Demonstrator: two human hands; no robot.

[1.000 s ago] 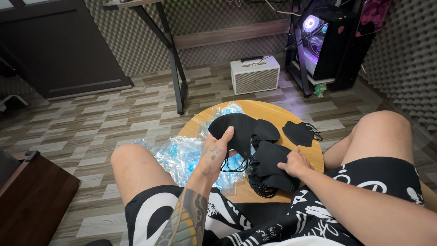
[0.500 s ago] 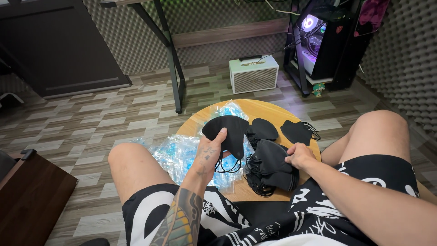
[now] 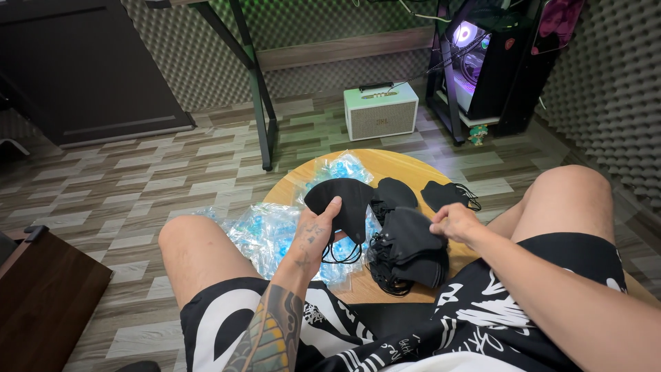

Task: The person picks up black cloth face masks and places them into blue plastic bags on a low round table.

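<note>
Sorting step, I judge — my left hand [image 3: 313,234] pinches a black face mask [image 3: 344,200] above the round wooden table [image 3: 406,165], right hand [image 3: 454,222] loosely curled over the mask stack [image 3: 410,251] — next needs flat, aligned placement.

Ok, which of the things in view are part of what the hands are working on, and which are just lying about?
In hand:
- left hand holding a black face mask
- right hand over the stack of black masks
- loose black masks
- clear plastic wrappers
- round wooden table

Lying about:
- white speaker
- lit computer tower
- desk leg
</note>
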